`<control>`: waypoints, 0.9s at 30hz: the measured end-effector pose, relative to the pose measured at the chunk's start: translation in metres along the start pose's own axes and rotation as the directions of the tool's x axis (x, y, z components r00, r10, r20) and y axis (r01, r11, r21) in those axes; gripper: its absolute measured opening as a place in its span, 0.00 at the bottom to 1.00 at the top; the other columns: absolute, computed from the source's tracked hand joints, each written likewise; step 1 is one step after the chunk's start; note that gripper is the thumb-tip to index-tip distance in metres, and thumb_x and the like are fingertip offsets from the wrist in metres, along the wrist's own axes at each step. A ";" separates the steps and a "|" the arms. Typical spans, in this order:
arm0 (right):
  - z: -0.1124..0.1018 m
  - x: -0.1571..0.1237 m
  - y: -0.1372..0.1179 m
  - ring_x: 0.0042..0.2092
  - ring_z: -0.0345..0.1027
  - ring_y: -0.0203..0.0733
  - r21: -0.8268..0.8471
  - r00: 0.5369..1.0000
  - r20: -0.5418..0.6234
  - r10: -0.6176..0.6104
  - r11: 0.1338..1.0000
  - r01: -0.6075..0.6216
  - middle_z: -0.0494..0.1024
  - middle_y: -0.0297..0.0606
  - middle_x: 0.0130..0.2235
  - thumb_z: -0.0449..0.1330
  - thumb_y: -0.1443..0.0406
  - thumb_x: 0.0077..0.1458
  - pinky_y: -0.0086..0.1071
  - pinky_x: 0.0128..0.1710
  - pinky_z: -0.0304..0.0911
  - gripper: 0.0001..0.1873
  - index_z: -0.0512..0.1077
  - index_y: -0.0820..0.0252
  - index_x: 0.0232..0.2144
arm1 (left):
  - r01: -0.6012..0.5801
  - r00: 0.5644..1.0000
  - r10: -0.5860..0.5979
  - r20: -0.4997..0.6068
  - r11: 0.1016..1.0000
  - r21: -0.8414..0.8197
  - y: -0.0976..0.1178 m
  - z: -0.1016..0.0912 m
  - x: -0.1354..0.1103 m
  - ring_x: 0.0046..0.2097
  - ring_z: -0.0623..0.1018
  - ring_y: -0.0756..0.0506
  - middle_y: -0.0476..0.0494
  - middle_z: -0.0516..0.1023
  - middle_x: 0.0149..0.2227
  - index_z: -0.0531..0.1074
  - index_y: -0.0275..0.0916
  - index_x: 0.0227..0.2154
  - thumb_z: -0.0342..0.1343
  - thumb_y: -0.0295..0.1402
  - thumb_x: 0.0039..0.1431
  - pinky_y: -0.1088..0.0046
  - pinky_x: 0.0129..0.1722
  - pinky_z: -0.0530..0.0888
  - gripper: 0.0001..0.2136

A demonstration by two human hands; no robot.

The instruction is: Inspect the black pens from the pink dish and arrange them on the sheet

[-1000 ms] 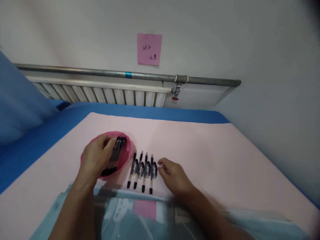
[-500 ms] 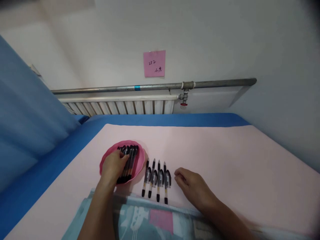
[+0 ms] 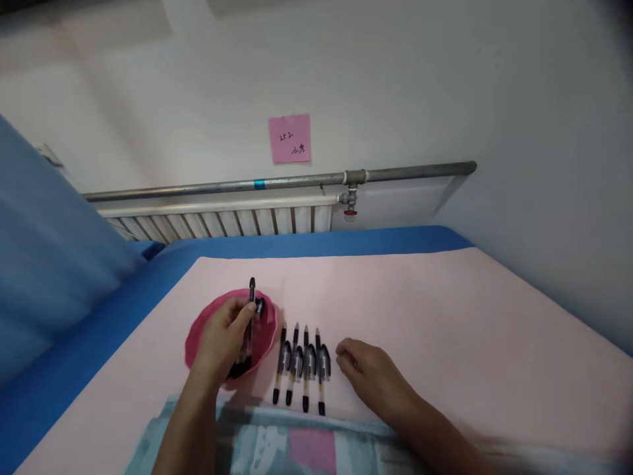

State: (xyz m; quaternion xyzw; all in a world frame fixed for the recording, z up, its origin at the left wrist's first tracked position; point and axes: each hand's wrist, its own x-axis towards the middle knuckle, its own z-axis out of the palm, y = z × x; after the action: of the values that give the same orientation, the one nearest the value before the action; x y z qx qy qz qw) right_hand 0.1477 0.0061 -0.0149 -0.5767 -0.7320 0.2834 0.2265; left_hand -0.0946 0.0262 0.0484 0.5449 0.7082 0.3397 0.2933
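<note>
Over a pink scalloped plate (image 3: 194, 338) at the left, my left hand (image 3: 225, 333) pinches a capped black pen (image 3: 251, 293), held nearly upright with its cap end up. More black pens (image 3: 240, 369) lie in the plate, partly hidden behind the hand. To the right of the plate, several uncapped pens (image 3: 306, 369) lie in a row on the pink sheet, tips pointing away from me. A dark clear cap (image 3: 325, 361) lies beside each one. My right hand (image 3: 368, 369) rests on the sheet just right of the row, fingers curled; whether they hold anything is hidden.
The pink sheet (image 3: 420, 316) covers a table with a blue edge (image 3: 316, 243). Behind it are a white radiator (image 3: 237, 221) and a metal pipe (image 3: 410, 173) on the wall. A blue curtain (image 3: 49, 251) hangs at the left. Patterned fabric (image 3: 277, 448) lies at the near edge.
My left hand has lifted a pen up from the pens in the plate. The right hand stays beside the row. The whole view has shifted slightly.
</note>
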 end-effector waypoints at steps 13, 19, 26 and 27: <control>-0.017 -0.011 -0.034 0.32 0.66 0.37 0.786 0.984 -0.145 0.107 0.616 0.049 0.73 0.39 0.33 0.46 0.54 0.57 0.30 0.32 0.61 0.20 0.71 0.60 0.35 | 0.459 0.785 0.068 0.616 0.604 -0.651 0.034 0.085 -0.057 0.12 0.58 0.57 0.55 0.64 0.16 0.64 0.38 0.26 0.51 0.44 0.53 0.82 0.10 0.57 0.13; -0.008 -0.013 -0.034 0.24 0.64 0.33 0.907 0.955 -0.104 0.277 0.421 -0.024 0.74 0.37 0.30 0.48 0.51 0.55 0.27 0.23 0.59 0.20 0.70 0.60 0.33 | 0.517 0.788 0.042 0.614 0.496 -0.697 0.045 0.113 -0.081 0.13 0.57 0.58 0.55 0.64 0.16 0.65 0.38 0.27 0.52 0.44 0.53 0.83 0.11 0.54 0.13; -0.003 -0.012 -0.042 0.21 0.64 0.34 0.960 0.906 -0.066 0.417 0.273 -0.055 0.74 0.34 0.26 0.48 0.52 0.54 0.26 0.19 0.57 0.16 0.65 0.58 0.31 | 0.608 0.769 -0.187 0.611 0.508 -0.610 0.058 0.119 -0.094 0.12 0.52 0.58 0.60 0.56 0.13 0.66 0.40 0.32 0.53 0.49 0.47 0.84 0.10 0.49 0.17; -0.002 -0.012 -0.043 0.21 0.64 0.34 0.956 0.903 -0.065 0.425 0.284 -0.065 0.73 0.34 0.25 0.48 0.52 0.54 0.26 0.18 0.56 0.16 0.65 0.58 0.31 | 0.609 0.772 -0.200 0.603 0.503 -0.613 0.058 0.120 -0.095 0.12 0.52 0.58 0.61 0.55 0.12 0.66 0.41 0.33 0.53 0.49 0.47 0.84 0.10 0.49 0.18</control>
State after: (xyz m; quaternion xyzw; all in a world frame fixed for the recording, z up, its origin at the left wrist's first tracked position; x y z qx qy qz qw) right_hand 0.1212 -0.0129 0.0158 -0.4808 -0.2867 0.5911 0.5808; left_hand 0.0553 -0.0363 0.0276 0.2351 0.5064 0.3930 0.7306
